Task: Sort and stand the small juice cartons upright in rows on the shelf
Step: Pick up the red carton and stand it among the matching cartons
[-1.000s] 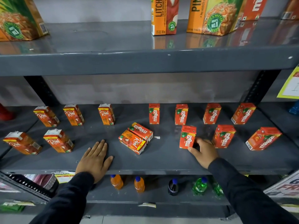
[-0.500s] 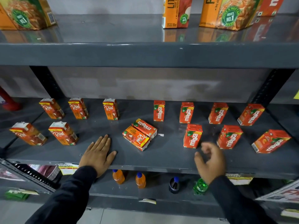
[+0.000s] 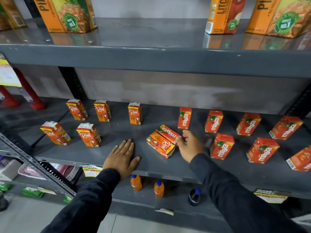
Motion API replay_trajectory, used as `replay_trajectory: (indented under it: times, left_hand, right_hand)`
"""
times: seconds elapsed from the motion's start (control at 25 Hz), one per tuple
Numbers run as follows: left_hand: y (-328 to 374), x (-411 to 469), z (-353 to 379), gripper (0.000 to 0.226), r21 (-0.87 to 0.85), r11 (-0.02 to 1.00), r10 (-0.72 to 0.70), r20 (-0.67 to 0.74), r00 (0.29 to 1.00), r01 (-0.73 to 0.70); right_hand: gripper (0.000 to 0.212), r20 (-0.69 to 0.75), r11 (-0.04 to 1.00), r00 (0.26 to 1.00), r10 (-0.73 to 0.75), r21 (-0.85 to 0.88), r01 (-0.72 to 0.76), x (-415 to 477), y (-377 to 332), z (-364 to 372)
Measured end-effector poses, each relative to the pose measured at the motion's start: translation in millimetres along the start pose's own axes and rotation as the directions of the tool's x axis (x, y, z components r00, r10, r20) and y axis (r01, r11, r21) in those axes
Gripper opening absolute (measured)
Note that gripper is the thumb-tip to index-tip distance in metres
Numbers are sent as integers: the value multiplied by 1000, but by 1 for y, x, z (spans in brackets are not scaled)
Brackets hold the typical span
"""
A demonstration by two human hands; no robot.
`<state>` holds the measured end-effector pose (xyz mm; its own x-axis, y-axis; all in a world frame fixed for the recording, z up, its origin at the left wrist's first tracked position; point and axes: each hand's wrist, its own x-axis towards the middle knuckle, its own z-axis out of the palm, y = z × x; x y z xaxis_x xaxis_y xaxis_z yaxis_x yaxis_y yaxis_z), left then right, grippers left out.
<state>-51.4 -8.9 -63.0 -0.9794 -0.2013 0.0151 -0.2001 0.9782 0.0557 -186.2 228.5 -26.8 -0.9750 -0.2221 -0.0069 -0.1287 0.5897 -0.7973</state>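
Observation:
On the grey middle shelf (image 3: 117, 130), several small Real cartons (image 3: 88, 135) stand upright at the left and several Maaza cartons (image 3: 221, 146) stand upright at the right. Two cartons lie flat mid-shelf, side by side: a Real carton (image 3: 159, 145) in front and a Maaza carton (image 3: 168, 134) behind it. My right hand (image 3: 188, 145) reaches over their right end with fingers apart, fingertips at the flat Maaza carton, not closed on it. My left hand (image 3: 121, 158) rests flat and open on the shelf's front edge, left of the flat cartons.
Large juice cartons (image 3: 67, 14) stand on the upper shelf (image 3: 151, 54). Small bottles (image 3: 136, 182) stand on the shelf below. Red bottles (image 3: 32, 96) are at the far left. A slotted metal upright (image 3: 33, 162) slants across the lower left.
My right hand has let go of the upright Maaza carton in the front row and moved left to the two flat cartons. My left hand stayed flat. The view shifted.

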Motion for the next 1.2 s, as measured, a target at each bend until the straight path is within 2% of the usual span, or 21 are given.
replay_trajectory:
  times: [0.12, 0.24, 0.48, 0.6, 0.68, 0.76, 0.84, 0.92, 1.08, 1.2]
  left_hand:
    - [0, 0, -1, 74, -2, 1000, 1, -18, 1000, -1]
    - [1, 0, -1, 74, 1, 1000, -2, -22, 1000, 2]
    - [-1, -1, 0, 75, -6, 1000, 1, -24, 1000, -1]
    - [-1, -1, 0, 75, -9, 1000, 3, -22, 1000, -3]
    - [-1, -1, 0, 76, -10, 1000, -2, -21, 1000, 1]
    - [-1, -1, 2, 76, -10, 1000, -3, -19, 1000, 3]
    - [-1, 1, 3, 77, -10, 1000, -3, -22, 1000, 3]
    - [-2, 2, 4, 78, -7, 1000, 0, -29, 1000, -1]
    - [-3, 1, 5, 78, 11, 1000, 10, -37, 999, -10]
    - [-1, 0, 3, 79, 0, 1000, 11, -29, 1000, -11]
  right_hand:
    - [60, 145, 973, 977, 157, -190, -128, 33, -3, 0]
    - [44, 280, 966, 937, 210, -205, -155, 50, -6, -1]
    - [49, 301, 948, 940, 163, -310, -66, 51, -12, 6]
    - [55, 370, 942, 891, 262, -299, -153, 47, -25, 2]
    - [43, 391, 948, 868, 306, -213, -238, 41, -29, 1]
    - [34, 365, 944, 879, 307, 2, -331, 30, -24, 4]
    - [29, 354, 863, 892, 281, 314, -396, 14, -15, 5]
    - [22, 382, 742, 896, 227, 528, -413, -4, -10, 0]
    - [23, 453, 557, 889, 64, 723, -408, -29, -17, -16]
    - [26, 416, 525, 909, -18, 778, -345, -43, -26, -28]
